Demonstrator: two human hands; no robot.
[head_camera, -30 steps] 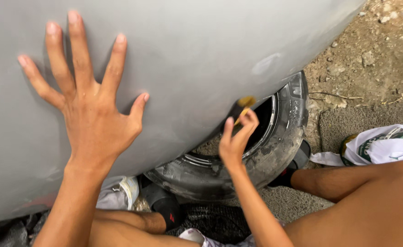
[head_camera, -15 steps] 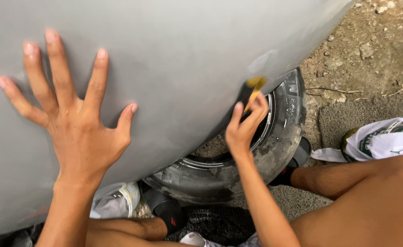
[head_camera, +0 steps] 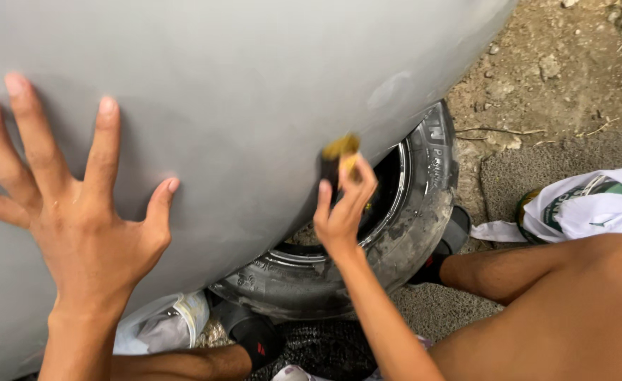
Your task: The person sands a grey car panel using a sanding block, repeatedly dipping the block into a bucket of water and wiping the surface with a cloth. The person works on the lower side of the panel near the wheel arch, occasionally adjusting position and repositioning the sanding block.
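A big grey panel (head_camera: 240, 106), curved and smooth, fills most of the view and leans over everything below it. Its skin looks matt and even across the wide middle and left, which suggests that much of the rubbing is done there. Near the lower right edge a paler, slightly shinier patch shows, and the rim beside it looks less even, so that stretch seems to be what is left to work.

Under the panel lies a worn tyre (head_camera: 410, 233) on its metal rim, flat on the ground and propping the panel's lower edge. Past it is bare dirt ground (head_camera: 558, 77) with stones and twigs, and a strip of dark mat. The person's bare legs are folded around the tyre.

A white and green cloth (head_camera: 586, 208) lies bunched on the ground at the right, well apart from the work. A crumpled plastic bag (head_camera: 159, 328) sits under the panel at the lower left, just beside the tyre.

The left hand (head_camera: 78, 233) is spread flat against the panel, fingers wide apart, gripping nothing, and seems to steady it. The right hand (head_camera: 343, 208) is closed with fingers and thumb pinched on a small yellow and dark pad (head_camera: 341, 156), pressed against the panel's lower edge just above the tyre. The pad is blurred, so whether it is a sponge or folded abrasive paper cannot be told.
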